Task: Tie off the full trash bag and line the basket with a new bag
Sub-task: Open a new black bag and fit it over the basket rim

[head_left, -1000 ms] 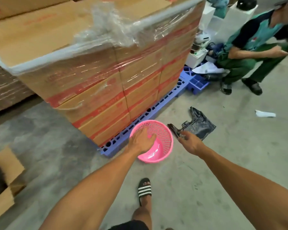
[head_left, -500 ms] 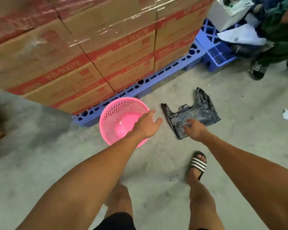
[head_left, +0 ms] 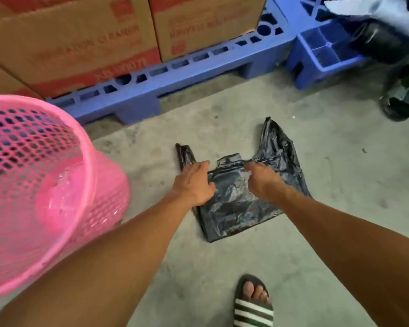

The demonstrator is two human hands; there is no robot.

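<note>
A black plastic bag [head_left: 234, 208] lies flat and crumpled on the concrete floor, its handles pointing away from me. My left hand [head_left: 194, 182] rests on the bag's left edge by one handle, thumb pressed into the plastic. My right hand [head_left: 262, 179] has its fingers curled over the bag's upper edge near the mouth. The pink mesh basket [head_left: 104, 185] stands at the left, close to me, with no bag in it; neither hand touches it.
A blue plastic pallet [head_left: 198, 72] with stacked cardboard boxes [head_left: 80, 43] runs along the back. A second blue pallet [head_left: 326, 57] and another person's shoe [head_left: 397, 109] are at the far right. My sandalled foot [head_left: 254, 303] stands below the bag.
My left hand has left the basket and moved right onto the bag. My right hand has slid to the bag's upper edge. The view has dropped closer to the floor.
</note>
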